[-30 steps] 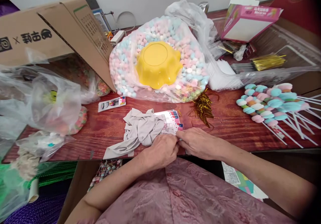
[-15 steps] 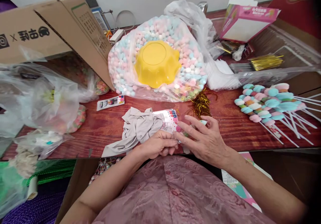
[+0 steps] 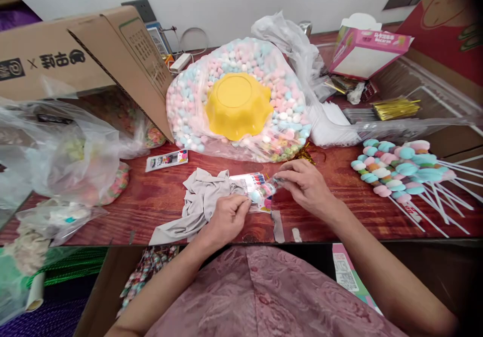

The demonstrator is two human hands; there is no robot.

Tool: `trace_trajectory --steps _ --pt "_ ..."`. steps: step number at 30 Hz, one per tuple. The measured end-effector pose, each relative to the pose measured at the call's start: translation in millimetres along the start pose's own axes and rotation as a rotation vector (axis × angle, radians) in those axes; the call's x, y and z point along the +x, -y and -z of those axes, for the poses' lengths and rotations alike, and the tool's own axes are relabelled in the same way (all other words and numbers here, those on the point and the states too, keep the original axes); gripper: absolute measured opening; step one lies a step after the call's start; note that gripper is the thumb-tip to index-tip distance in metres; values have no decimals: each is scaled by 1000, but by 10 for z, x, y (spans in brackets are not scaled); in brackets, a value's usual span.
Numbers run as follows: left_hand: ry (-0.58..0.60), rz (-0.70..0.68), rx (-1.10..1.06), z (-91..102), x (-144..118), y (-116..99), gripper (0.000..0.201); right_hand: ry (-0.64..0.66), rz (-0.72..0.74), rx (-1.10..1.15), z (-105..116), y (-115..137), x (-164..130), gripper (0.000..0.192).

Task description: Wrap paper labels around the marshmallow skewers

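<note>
A short row of pastel marshmallows (image 3: 262, 193) in clear wrapping stretches between my hands, just above the table's front part. My right hand (image 3: 307, 185) pinches its right end. At the opposite end, my left hand (image 3: 229, 216) has thumb and fingers pressed together around the wrapping. Beneath the marshmallows lie printed packaging sleeves (image 3: 247, 178), partly covered. A crumpled grey cloth (image 3: 204, 196) is spread close to my left hand. Gold twist ties (image 3: 304, 154) show behind my right hand.
A yellow scalloped bowl (image 3: 237, 105) sits upside down on a large bag of marshmallows (image 3: 184, 105). Finished-looking marshmallow skewers (image 3: 400, 168) are piled at right, near a clear bin (image 3: 445, 90). A cardboard box (image 3: 124, 65) and plastic bags (image 3: 75, 151) occupy the left.
My hands have moved apart, the right one going up slightly and closing from spread fingers to a pinch. The wrapped marshmallows now show between them. The view has shifted slightly.
</note>
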State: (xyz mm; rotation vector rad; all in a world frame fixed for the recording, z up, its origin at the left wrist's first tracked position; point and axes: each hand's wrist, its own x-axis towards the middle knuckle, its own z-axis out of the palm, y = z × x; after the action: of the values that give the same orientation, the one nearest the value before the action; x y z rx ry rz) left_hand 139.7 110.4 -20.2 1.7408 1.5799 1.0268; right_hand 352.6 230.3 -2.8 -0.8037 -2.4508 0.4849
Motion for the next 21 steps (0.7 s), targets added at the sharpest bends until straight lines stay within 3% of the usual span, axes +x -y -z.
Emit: trace_trajectory --steps 4,7,10,16,18,21 --pt "-91 447 -564 46 -44 85 34 115 78 -346 -86 -176 226 18" --pt "-151 607 -869 57 -70 89 35 230 124 -404 -124 -213 290 17" --pt "-196 629 -997 68 -36 43 36 309 151 -374 -175 -209 318 15" --pt "-166 592 -1000 23 -11 9 38 358 200 -490 -335 -154 335 20" --pt "-167 568 -964 16 -38 41 37 325 197 -536 -308 -135 292 22" --pt "-157 495 -791 29 -77 96 36 131 98 -411 -168 -32 159 22"
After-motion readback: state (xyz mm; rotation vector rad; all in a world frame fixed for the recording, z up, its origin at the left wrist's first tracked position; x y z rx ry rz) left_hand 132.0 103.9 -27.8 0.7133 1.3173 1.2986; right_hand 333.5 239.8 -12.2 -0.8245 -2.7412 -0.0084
